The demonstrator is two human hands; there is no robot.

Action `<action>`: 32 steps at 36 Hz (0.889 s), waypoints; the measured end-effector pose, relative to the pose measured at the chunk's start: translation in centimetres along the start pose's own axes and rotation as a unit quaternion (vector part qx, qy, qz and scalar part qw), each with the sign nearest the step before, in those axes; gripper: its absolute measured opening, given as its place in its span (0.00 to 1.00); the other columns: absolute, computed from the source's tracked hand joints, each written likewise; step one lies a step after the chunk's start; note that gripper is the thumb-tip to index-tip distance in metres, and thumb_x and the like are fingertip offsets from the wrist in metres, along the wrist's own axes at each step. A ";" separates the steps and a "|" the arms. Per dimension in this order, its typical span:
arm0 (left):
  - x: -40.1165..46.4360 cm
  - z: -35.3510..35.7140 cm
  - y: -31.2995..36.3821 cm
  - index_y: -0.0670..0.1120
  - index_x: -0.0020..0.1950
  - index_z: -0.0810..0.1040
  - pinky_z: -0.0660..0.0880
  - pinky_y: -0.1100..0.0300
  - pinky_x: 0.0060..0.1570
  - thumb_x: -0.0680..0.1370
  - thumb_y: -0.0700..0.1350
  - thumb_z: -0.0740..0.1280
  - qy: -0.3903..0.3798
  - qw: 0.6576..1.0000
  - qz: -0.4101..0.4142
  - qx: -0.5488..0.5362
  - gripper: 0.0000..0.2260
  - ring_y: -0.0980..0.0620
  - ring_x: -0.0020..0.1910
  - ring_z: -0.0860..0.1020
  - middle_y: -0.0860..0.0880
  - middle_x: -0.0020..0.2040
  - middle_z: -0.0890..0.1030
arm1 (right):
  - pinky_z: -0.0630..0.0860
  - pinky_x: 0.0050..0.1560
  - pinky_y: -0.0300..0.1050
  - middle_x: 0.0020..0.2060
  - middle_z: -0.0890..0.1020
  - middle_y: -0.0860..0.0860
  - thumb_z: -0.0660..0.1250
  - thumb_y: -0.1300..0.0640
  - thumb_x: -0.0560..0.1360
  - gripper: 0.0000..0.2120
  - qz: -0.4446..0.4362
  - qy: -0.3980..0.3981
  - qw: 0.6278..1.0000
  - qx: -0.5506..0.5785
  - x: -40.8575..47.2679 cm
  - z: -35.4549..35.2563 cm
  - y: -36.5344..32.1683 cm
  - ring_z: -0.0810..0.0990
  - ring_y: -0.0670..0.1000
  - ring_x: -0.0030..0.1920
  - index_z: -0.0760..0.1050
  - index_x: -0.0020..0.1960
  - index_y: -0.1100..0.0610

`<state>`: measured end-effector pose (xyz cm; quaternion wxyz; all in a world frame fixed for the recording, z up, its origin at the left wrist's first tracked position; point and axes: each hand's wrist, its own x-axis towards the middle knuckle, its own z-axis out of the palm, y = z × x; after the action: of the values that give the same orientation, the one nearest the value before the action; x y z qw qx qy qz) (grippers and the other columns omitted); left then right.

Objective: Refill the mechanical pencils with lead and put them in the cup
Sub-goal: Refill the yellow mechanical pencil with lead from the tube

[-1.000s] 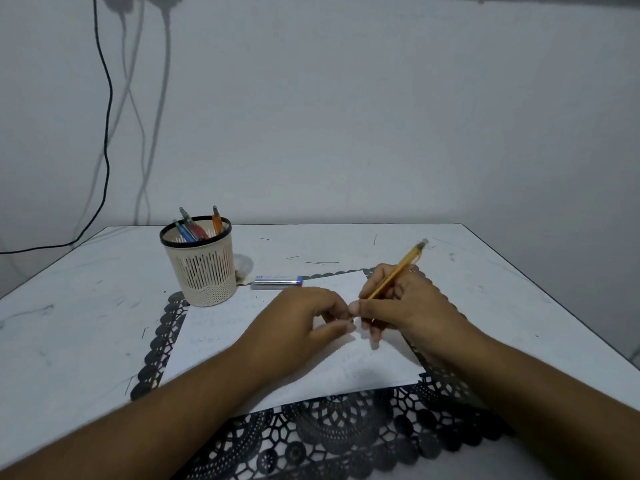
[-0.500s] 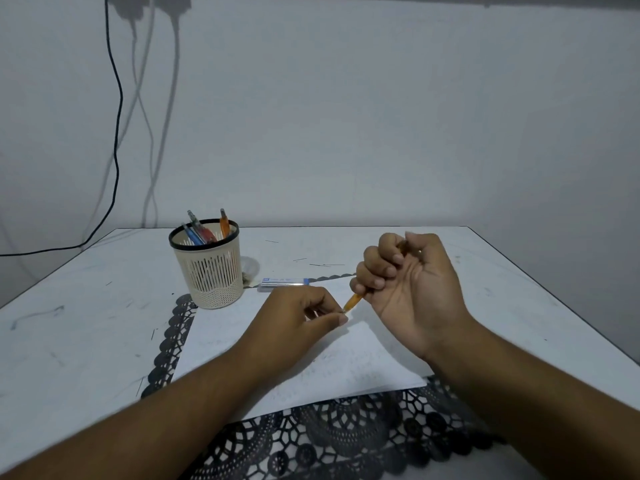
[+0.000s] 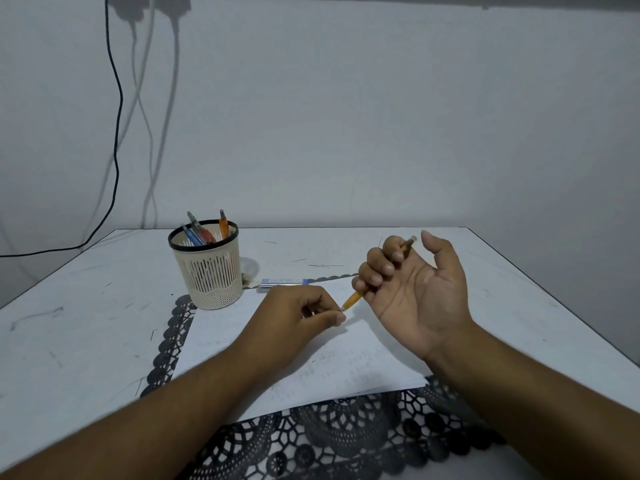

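- The cup (image 3: 210,271) looks like matt cream plastic, slotted, with a black rim.
- The orange pencil (image 3: 354,298) has a smooth plastic barrel.
- The sheet of paper (image 3: 332,368) is matt white.
- The black mat (image 3: 346,441) is openwork lace.
- The table (image 3: 69,323) is smooth, scuffed white.

Two bare forearms are seen, each ending in a bare hand: the left hand (image 3: 298,311) and the right hand (image 3: 414,289). No sleeves, gloves, rings, watches or bands are worn on any part shown. Short, unpainted nails are seen on the fingers (image 3: 375,268) of the right hand, and creases are visible across its palm.
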<state>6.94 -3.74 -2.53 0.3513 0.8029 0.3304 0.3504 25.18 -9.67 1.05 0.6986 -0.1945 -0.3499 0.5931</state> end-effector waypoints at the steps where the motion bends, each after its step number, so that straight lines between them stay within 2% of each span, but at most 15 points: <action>1: 0.0 0.0 0.0 0.51 0.42 0.87 0.75 0.60 0.43 0.76 0.44 0.76 0.001 1.000 0.000 -0.006 0.03 0.55 0.40 0.81 0.55 0.39 0.85 | 0.71 0.45 0.50 0.34 0.67 0.53 0.59 0.45 0.77 0.16 0.003 0.006 1.000 -0.013 0.1 -0.1 0.0 0.68 0.53 0.36 0.67 0.37 0.56; 4: -0.1 -0.1 0.1 0.51 0.41 0.86 0.73 0.66 0.40 0.76 0.43 0.75 0.004 1.000 0.011 -0.018 0.04 0.57 0.39 0.80 0.55 0.39 0.85 | 0.78 0.52 0.53 0.37 0.75 0.56 0.59 0.53 0.82 0.14 0.017 0.025 0.991 -0.133 0.1 -0.4 0.2 0.76 0.55 0.41 0.71 0.39 0.57; 7: -0.1 -0.2 0.1 0.51 0.41 0.86 0.74 0.62 0.42 0.77 0.43 0.75 -0.001 0.999 0.024 -0.023 0.05 0.56 0.39 0.80 0.54 0.39 0.85 | 0.80 0.52 0.53 0.43 0.83 0.58 0.59 0.59 0.86 0.13 0.042 0.038 0.943 -0.327 -0.5 -0.5 0.2 0.80 0.56 0.46 0.76 0.45 0.60; 9: -0.1 -0.2 0.0 0.51 0.42 0.85 0.74 0.60 0.42 0.77 0.43 0.74 -0.002 0.999 0.035 -0.028 0.05 0.55 0.39 0.80 0.53 0.39 0.84 | 0.82 0.50 0.55 0.47 0.84 0.61 0.61 0.61 0.85 0.08 0.090 0.006 0.933 -0.349 -0.8 -0.5 -0.1 0.81 0.58 0.45 0.76 0.51 0.63; 11: -0.1 -0.3 -0.1 0.51 0.41 0.85 0.74 0.58 0.42 0.77 0.44 0.74 -0.003 0.999 0.038 -0.021 0.05 0.53 0.39 0.80 0.52 0.39 0.84 | 0.84 0.49 0.56 0.49 0.85 0.64 0.61 0.62 0.85 0.06 0.121 -0.017 0.933 -0.339 -1.0 -0.6 -0.5 0.83 0.60 0.43 0.75 0.53 0.64; 15: 0.0 -0.1 -0.2 0.53 0.42 0.84 0.72 0.66 0.38 0.78 0.47 0.73 -0.014 0.999 0.029 0.038 0.05 0.58 0.38 0.78 0.56 0.40 0.83 | 0.85 0.46 0.48 0.49 0.85 0.66 0.59 0.68 0.84 0.09 0.096 0.015 0.938 -0.333 -0.9 -2.8 -2.4 0.85 0.60 0.44 0.76 0.49 0.65; 18: -0.1 0.1 -0.7 0.54 0.46 0.83 0.70 0.69 0.39 0.79 0.50 0.72 -0.050 0.991 0.030 0.118 0.03 0.63 0.43 0.78 0.63 0.46 0.82 | 0.83 0.43 0.50 0.46 0.83 0.68 0.67 0.68 0.77 0.08 0.083 0.039 0.904 -0.418 -1.4 -5.3 -3.7 0.82 0.61 0.41 0.81 0.43 0.59; 19: -0.1 0.1 -1.0 0.56 0.49 0.82 0.70 0.69 0.42 0.79 0.51 0.72 -0.064 0.988 0.033 0.136 0.01 0.65 0.47 0.77 0.65 0.49 0.80 | 0.82 0.42 0.51 0.45 0.83 0.68 0.68 0.69 0.76 0.07 0.087 0.044 0.895 -0.435 -1.7 -6.0 -3.8 0.82 0.62 0.41 0.80 0.43 0.60; 21: -0.2 0.3 -1.4 0.60 0.60 0.79 0.70 0.67 0.55 0.80 0.58 0.69 -0.098 0.979 0.046 0.175 0.10 0.67 0.58 0.73 0.68 0.57 0.77 | 0.83 0.45 0.55 0.43 0.82 0.67 0.67 0.74 0.76 0.10 0.087 0.037 0.885 -0.456 -2.1 -7.0 -3.5 0.82 0.64 0.41 0.79 0.41 0.62; 23: -0.1 0.4 -1.6 0.63 0.72 0.72 0.66 0.60 0.69 0.80 0.66 0.64 -0.147 0.960 0.067 0.231 0.21 0.66 0.69 0.66 0.68 0.69 0.71 | 0.84 0.48 0.58 0.42 0.82 0.66 0.67 0.76 0.76 0.12 0.084 0.024 0.883 -0.461 -2.3 -7.5 -3.1 0.84 0.66 0.43 0.79 0.40 0.63; 25: -0.2 0.6 -1.9 0.63 0.79 0.61 0.58 0.55 0.76 0.79 0.71 0.58 -0.194 0.931 0.088 0.297 0.29 0.62 0.77 0.58 0.64 0.78 0.63 | 0.84 0.50 0.59 0.41 0.83 0.67 0.68 0.75 0.76 0.09 0.085 0.022 0.877 -0.472 -2.4 -7.4 -2.8 0.85 0.65 0.44 0.79 0.42 0.63; 28: -0.2 0.8 -1.8 0.64 0.82 0.52 0.48 0.55 0.79 0.79 0.73 0.53 -0.235 0.905 0.085 0.343 0.33 0.60 0.81 0.49 0.62 0.83 0.53 | 0.82 0.48 0.59 0.39 0.84 0.64 0.72 0.70 0.74 0.07 0.079 0.017 0.841 -0.535 -2.4 -7.4 -2.3 0.85 0.61 0.40 0.79 0.42 0.60; 32: -0.2 0.8 -1.5 0.64 0.82 0.53 0.46 0.56 0.78 0.79 0.74 0.51 -0.245 0.899 0.082 0.354 0.34 0.58 0.81 0.47 0.61 0.83 0.50 | 0.79 0.40 0.52 0.37 0.83 0.65 0.72 0.69 0.73 0.07 0.074 0.019 0.830 -0.553 -2.5 -7.2 -2.2 0.80 0.58 0.35 0.78 0.42 0.59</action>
<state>7.09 -3.36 -4.21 0.0833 0.9592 0.2687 0.0300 31.79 -11.57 -2.97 0.4348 -0.5846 -0.5905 0.3471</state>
